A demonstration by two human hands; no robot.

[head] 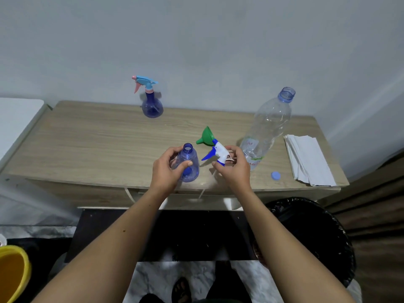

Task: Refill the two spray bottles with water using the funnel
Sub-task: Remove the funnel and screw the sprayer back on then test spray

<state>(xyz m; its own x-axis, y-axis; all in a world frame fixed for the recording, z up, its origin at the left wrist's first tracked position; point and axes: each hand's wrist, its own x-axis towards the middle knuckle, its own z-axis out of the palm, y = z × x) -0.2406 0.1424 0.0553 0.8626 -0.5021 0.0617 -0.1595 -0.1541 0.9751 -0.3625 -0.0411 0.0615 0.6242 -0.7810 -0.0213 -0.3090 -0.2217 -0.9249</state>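
Observation:
My left hand (167, 169) grips a small blue spray bottle (189, 162) that stands on the wooden table (91, 138) with its neck uncovered. My right hand (234, 166) holds that bottle's white and blue trigger head (218, 152) just to the right of it. A green funnel (206, 136) lies on its side behind the trigger head. A second blue spray bottle (152, 104) with a light blue and pink trigger stands at the back of the table. A tall clear water bottle (270, 125) stands uncapped at the right, with little water visible in it.
A blue cap (275, 175) lies near the table's front edge. A stack of white paper napkins (306, 159) sits at the right end. A black bin (314, 235) stands below at the right, a yellow bucket (12, 274) at the lower left.

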